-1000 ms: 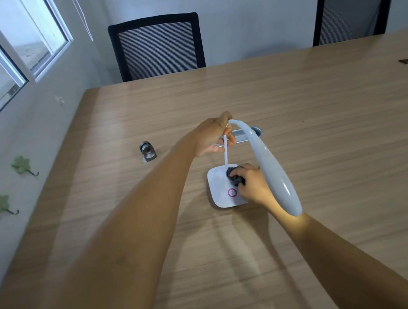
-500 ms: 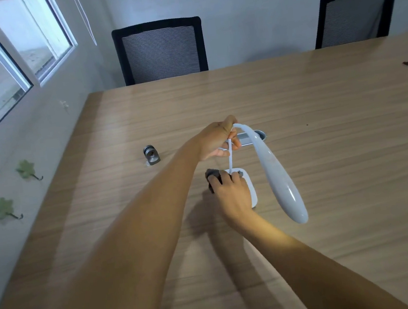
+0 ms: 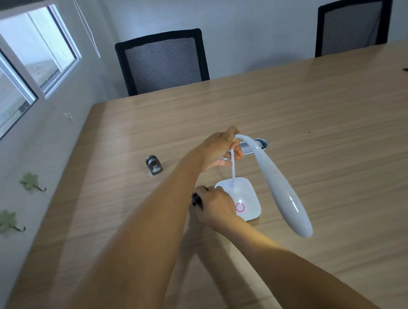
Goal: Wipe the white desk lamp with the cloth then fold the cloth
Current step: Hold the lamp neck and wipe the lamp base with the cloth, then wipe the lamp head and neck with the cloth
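A long table (image 3: 296, 123) of pale wood-grain laminate fills the room, its surface smooth and streaked lengthwise. Two black mesh-backed chairs (image 3: 163, 61) stand at its far edge against a plain grey-white wall, and a window (image 3: 17, 66) with a white frame runs along the wall beyond the left arm. Green leaf-shaped hooks (image 3: 29, 181) are stuck on that wall below the window.

The white desk lamp (image 3: 276, 184) stands on the table directly under the left hand (image 3: 216, 151), whose grip is closed around the top of the thin white stem where it bends over into the head. The head is a long, glossy, rounded paddle that arcs down and toward the person, ending in mid-air to the right of both hands. The base is a smooth rounded square with a pink ring on it.

The right hand (image 3: 215, 207) rests at the base's left edge, below the left hand's grip, fingers curled tight on a dark cloth (image 3: 196, 201), of which only a small bunched bit shows.

A small grey metal cylinder-shaped object (image 3: 153, 163) sits on the table left of the upper grip, well apart. An oval silver cable port (image 3: 255, 145) lies just behind the lamp.
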Action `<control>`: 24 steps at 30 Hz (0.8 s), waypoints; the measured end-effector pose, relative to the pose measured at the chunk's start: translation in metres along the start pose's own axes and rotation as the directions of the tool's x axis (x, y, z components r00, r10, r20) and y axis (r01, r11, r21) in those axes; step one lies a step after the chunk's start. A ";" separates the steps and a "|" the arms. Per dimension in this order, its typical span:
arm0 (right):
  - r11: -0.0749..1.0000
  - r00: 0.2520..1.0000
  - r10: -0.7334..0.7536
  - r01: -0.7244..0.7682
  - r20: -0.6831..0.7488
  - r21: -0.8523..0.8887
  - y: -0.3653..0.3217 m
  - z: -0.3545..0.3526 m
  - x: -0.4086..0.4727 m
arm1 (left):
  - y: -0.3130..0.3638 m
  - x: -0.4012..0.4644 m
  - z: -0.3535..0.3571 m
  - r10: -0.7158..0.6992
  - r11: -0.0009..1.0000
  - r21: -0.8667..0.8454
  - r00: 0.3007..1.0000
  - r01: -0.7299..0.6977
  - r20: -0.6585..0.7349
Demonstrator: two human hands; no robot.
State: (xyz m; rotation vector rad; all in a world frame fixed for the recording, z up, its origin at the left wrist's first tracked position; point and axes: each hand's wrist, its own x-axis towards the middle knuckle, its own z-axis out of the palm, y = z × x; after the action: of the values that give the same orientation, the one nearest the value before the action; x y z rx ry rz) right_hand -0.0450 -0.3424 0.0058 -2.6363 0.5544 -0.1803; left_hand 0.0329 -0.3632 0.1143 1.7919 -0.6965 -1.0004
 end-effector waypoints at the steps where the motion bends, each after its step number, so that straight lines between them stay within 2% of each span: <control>1: 0.999 0.996 0.050 -0.051 -0.079 -0.016 0.001 0.000 0.005 | -0.001 0.000 0.000 0.002 1.000 0.000 1.000 -0.002 -0.004; 2: 0.991 0.984 0.114 -0.123 -0.134 -0.059 0.003 0.000 0.011 | -0.001 0.000 -0.001 0.003 1.000 -0.002 1.000 -0.003 -0.007; 4: 0.958 0.967 0.209 -0.233 -0.146 -0.169 0.012 0.001 0.019 | -0.001 0.000 -0.001 0.000 1.000 -0.001 1.000 0.000 0.003; 7: 0.954 0.985 0.154 -0.170 -0.083 -0.248 0.017 0.006 0.020 | 0.000 0.000 -0.001 0.012 1.000 0.003 1.000 -0.012 0.005; 9: 0.983 0.995 0.096 -0.100 -0.039 -0.153 0.016 0.004 0.015 | 0.000 0.001 -0.002 0.005 1.000 0.007 1.000 -0.005 0.008; 12: 0.987 0.995 0.084 -0.076 -0.050 0.140 0.015 -0.004 -0.004 | 0.000 0.001 -0.001 0.007 1.000 0.005 1.000 -0.007 0.009; 14: 0.949 0.988 0.112 -0.074 -0.108 0.306 0.022 -0.009 -0.034 | 0.001 0.001 -0.001 0.003 1.000 0.002 1.000 -0.003 0.003; 17: 0.858 0.972 0.209 -0.131 -0.105 0.496 0.051 -0.018 -0.090 | 0.004 -0.001 -0.001 -0.007 1.000 0.018 1.000 0.007 0.008; 20: 0.821 0.933 0.332 -0.215 -0.136 0.528 0.088 -0.046 -0.131 | 0.008 -0.004 -0.001 -0.007 0.999 0.036 1.000 0.006 0.015; 24: 0.841 0.892 0.347 -0.159 -0.289 0.518 0.109 -0.115 -0.151 | 0.011 -0.007 0.000 -0.029 0.999 0.022 0.999 0.029 0.024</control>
State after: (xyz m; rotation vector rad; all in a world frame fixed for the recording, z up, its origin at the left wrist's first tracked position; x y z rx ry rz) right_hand -0.2451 -0.4149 0.0553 -2.0172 0.8592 -0.6582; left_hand 0.0292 -0.3616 0.1270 1.8159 -0.7012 -1.0395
